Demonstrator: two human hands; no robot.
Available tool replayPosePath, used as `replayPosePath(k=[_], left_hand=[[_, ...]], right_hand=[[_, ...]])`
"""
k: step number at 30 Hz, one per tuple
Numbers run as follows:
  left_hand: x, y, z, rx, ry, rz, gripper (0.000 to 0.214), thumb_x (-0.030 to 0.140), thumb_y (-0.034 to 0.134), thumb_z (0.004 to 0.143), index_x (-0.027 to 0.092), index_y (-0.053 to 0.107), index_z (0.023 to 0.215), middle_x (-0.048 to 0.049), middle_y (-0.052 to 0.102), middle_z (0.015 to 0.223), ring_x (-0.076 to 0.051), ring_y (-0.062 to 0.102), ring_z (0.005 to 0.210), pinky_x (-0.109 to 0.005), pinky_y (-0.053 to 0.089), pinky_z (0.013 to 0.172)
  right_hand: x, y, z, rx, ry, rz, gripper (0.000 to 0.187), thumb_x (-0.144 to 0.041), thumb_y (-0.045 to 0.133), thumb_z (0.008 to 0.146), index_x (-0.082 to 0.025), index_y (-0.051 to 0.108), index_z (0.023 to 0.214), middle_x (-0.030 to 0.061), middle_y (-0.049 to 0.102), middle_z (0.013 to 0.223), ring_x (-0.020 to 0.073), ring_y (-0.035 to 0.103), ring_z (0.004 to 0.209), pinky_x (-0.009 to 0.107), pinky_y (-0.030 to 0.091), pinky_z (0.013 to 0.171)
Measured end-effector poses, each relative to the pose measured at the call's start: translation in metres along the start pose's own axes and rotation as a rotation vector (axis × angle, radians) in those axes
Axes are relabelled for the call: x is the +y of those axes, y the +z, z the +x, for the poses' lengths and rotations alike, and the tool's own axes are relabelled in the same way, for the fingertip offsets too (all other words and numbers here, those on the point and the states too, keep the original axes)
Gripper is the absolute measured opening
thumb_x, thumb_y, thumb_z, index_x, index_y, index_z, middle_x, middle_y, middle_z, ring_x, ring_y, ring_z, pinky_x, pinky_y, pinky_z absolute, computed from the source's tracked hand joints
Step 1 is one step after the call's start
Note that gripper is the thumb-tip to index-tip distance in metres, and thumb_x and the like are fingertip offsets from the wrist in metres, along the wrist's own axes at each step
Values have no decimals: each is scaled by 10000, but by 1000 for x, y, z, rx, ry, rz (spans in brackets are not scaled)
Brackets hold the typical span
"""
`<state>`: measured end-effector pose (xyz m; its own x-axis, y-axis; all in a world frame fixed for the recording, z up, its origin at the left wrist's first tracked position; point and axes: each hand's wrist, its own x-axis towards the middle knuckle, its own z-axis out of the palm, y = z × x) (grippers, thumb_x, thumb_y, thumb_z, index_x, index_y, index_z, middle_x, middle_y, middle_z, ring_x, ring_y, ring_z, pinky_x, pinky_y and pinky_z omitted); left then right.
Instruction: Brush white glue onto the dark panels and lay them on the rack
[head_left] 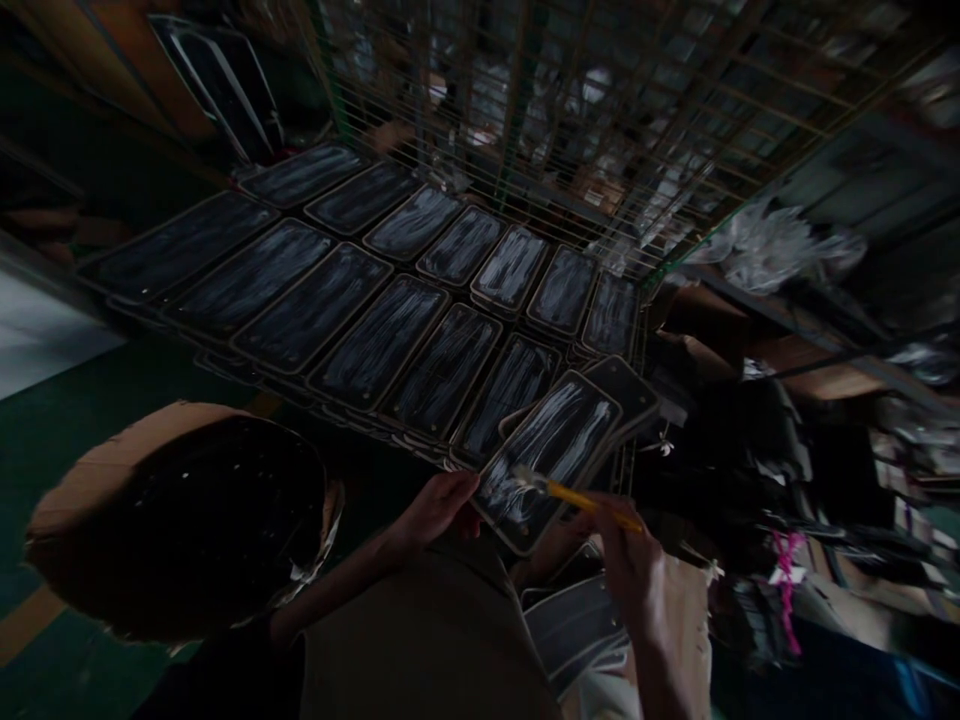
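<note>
My left hand (435, 505) grips the lower left edge of a dark rectangular panel (559, 440) streaked with white paste. My right hand (630, 560) holds a yellow-handled brush (585, 497) whose bristles touch the panel's lower part. The held panel rests tilted over the near right end of two rows of several similar coated panels (375, 340) laid side by side.
A wire mesh rack (600, 120) rises behind the panels. A round dark-topped cardboard piece (187, 510) lies at the lower left. More panels (577, 625) are stacked under my right hand. Cluttered shelves with cardboard and plastic (787, 250) fill the right.
</note>
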<state>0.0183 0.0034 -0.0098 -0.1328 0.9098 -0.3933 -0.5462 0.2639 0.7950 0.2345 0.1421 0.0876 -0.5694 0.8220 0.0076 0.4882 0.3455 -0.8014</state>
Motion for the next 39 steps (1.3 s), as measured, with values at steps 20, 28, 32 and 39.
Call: replayPosePath(k=[20, 28, 32, 39], left_hand=[[7, 6, -3, 101, -96, -21, 549, 681, 584, 771, 139, 523, 831, -45, 650, 604, -185, 660, 531, -239, 509, 477], [11, 9, -6, 125, -96, -39, 528, 663, 586, 787, 139, 537, 830, -58, 671, 628, -188, 667, 542, -241, 518, 498], [9, 10, -8, 107, -96, -80, 530, 664, 584, 795, 136, 539, 826, -69, 679, 641, -192, 672, 563, -250, 524, 516], [7, 13, -10, 102, -94, -79, 509, 628, 557, 841, 120, 566, 880, -95, 701, 663, -180, 673, 586, -251, 525, 576]], right_hand=[[7, -24, 83, 149, -280, -246, 232, -310, 458, 979, -210, 587, 1144, 8, 700, 847, 133, 689, 749, 246, 561, 712], [27, -22, 81, 47, -286, -360, 258, -352, 443, 986, -215, 594, 1144, 17, 717, 848, 155, 703, 747, 264, 559, 686], [7, -16, 15, -60, -280, -349, 224, -275, 465, 978, -253, 571, 1174, 4, 720, 879, 137, 702, 746, 224, 557, 656], [-14, -6, -69, -157, -159, -184, 249, -246, 450, 967, -259, 565, 1187, 21, 710, 890, 159, 698, 764, 233, 574, 647]])
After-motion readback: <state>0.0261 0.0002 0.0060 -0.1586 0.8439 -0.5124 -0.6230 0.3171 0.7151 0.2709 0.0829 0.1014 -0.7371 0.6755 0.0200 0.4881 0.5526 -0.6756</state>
